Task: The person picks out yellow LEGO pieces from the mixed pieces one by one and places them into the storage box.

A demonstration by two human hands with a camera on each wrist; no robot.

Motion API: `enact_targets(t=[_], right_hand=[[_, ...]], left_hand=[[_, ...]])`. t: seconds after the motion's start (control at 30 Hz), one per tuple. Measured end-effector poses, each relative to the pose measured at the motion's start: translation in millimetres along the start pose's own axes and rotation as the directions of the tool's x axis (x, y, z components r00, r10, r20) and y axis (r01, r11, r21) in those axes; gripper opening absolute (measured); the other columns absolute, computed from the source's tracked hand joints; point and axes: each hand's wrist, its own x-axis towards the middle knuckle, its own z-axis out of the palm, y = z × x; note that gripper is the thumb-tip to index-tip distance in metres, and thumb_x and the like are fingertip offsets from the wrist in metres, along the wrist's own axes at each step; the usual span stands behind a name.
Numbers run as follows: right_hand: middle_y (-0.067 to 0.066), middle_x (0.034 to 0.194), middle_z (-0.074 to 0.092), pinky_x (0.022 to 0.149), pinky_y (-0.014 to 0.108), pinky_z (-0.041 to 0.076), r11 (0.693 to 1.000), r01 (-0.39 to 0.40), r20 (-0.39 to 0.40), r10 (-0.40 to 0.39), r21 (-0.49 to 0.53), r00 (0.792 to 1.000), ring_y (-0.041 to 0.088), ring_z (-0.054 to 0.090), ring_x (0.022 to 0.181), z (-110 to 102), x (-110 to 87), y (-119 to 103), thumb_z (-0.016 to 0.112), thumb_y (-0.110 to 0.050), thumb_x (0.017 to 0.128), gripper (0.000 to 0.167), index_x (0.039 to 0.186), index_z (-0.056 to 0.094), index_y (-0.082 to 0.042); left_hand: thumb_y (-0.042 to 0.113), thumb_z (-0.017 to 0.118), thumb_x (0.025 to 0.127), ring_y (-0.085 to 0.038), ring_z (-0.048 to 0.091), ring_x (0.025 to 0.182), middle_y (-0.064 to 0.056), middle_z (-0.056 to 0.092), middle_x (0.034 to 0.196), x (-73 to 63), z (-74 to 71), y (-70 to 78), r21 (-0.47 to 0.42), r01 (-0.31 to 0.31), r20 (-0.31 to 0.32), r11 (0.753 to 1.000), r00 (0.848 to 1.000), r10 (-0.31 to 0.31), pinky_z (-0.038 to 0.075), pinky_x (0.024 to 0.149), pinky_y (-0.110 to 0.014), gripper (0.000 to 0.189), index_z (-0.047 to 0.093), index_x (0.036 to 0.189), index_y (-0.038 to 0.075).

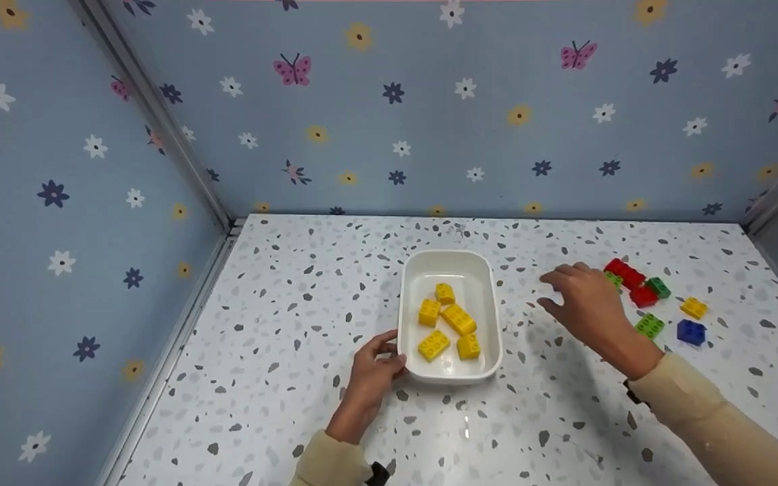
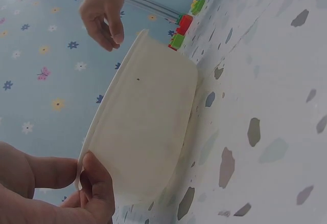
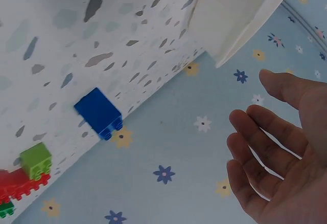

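A white plastic tub [image 1: 450, 372] stands on the speckled table, with several yellow toy bricks [image 1: 458, 319] lying loose inside it. My left hand [image 1: 372, 371] pinches the tub's rim at its near left corner between thumb and fingers, seen close up in the left wrist view beside the tub wall [image 2: 145, 106]. My right hand [image 1: 588, 307] is held above the table between the tub and the loose bricks. Its fingers [image 3: 265, 127] are loosely bent and apart from the thumb, with nothing between them.
At the right lie red bricks [image 1: 625, 273], a dark green brick [image 1: 659, 288], light green bricks [image 1: 650, 326], a yellow brick [image 1: 693, 308] and a blue brick [image 1: 691, 332]. Flower-patterned panels [image 1: 429, 135] border the table at the back and left.
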Motion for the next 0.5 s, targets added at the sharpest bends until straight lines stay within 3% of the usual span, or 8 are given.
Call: enact_targets(t=[0.2,0.5], right_hand=[[0.020,0.103,0.077,0.074,0.054,0.059,0.998,-0.066,-0.003,0.066,0.006,0.998,0.040,0.067,0.092,-6,-12.4,23,0.091,-0.008,0.081,0.031,0.109,0.080,0.000],[0.024,0.102,0.075,0.082,0.063,0.056,0.993,-0.093,-0.066,0.088,-0.077,0.994,0.045,0.067,0.093,-9,-24.4,52,0.092,-0.005,0.078,0.036,0.109,0.077,0.005]], left_hand=[[-0.003,0.064,0.100,-0.022,0.064,0.097,-0.017,0.057,0.125,0.6,0.4,-0.4,0.001,0.015,-0.006,1.000,1.000,-0.015,0.060,0.086,-0.028,0.051,0.055,0.150,0.001],[-0.004,0.064,0.100,-0.024,0.064,0.098,-0.019,0.057,0.127,1.0,0.1,-1.0,-0.009,0.007,0.003,1.000,1.000,-0.007,0.060,0.085,-0.029,0.052,0.054,0.151,0.000]])
